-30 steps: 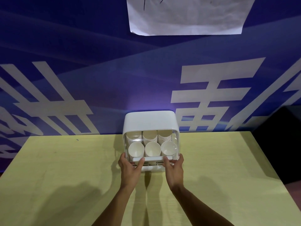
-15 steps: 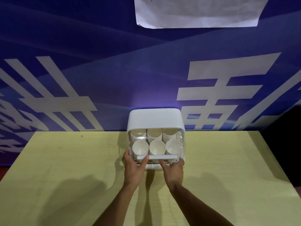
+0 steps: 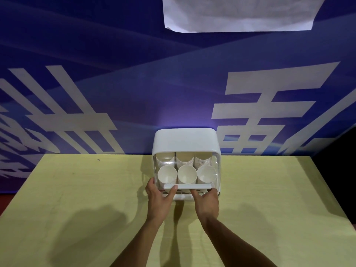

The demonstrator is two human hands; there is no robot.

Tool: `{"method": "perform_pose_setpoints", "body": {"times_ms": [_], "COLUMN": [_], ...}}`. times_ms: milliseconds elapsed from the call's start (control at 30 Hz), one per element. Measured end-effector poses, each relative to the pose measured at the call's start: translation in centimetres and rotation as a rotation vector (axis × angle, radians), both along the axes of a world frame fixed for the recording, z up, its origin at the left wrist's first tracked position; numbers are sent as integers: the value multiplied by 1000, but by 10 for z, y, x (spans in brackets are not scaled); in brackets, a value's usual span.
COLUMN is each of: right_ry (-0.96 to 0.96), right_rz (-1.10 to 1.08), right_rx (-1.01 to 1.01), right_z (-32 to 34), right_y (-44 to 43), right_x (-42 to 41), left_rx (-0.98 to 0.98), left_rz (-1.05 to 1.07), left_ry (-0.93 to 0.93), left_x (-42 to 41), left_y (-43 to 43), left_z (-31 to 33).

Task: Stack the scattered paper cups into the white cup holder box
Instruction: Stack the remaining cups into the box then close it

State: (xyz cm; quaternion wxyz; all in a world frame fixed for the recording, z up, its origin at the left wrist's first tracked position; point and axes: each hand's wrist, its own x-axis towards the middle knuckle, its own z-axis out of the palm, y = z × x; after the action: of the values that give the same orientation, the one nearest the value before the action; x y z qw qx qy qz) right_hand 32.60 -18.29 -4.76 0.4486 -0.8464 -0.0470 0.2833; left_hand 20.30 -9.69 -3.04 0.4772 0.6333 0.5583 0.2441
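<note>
The white cup holder box point(image 3: 185, 140) stands at the table's far edge against the blue wall. Its clear front lid is down, with the white handle bar point(image 3: 192, 186) along the bottom. Behind the lid, three paper cups point(image 3: 186, 175) lie in a row with their mouths toward me, and three more stacks sit behind them. My left hand point(image 3: 159, 198) grips the box's front left corner, fingers round the side and thumb on the handle bar. My right hand point(image 3: 207, 202) touches the box's base just below the bar, thumb straight.
The yellow-green table point(image 3: 77, 209) stretches wide on both sides of the box, with my arms' shadows on it. A blue banner wall with large white characters rises right behind the box. A white paper sheet point(image 3: 238, 14) hangs high on it.
My right hand has slipped down from the handle bar to the base below it. My left hand stays at the front left corner. The view has shifted a little.
</note>
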Motion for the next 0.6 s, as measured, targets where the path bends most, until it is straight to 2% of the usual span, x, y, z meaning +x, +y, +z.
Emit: {"method": "perform_pose_setpoints", "body": {"times_ms": [233, 400, 600], "right_ry": [-18, -93, -144], "right_rz": [3, -32, 51], "right_rx": [-38, -34, -58], "right_z": [-8, -7, -1], "right_y": [-22, -36, -41], "right_x": [11, 17, 25], "left_rx": [10, 60, 9], "left_rz": [8, 35, 19], "left_ry": [34, 197, 152], "left_x": [-5, -5, -9], "left_y": [-2, -4, -3], "left_z": [-15, -19, -24]}}
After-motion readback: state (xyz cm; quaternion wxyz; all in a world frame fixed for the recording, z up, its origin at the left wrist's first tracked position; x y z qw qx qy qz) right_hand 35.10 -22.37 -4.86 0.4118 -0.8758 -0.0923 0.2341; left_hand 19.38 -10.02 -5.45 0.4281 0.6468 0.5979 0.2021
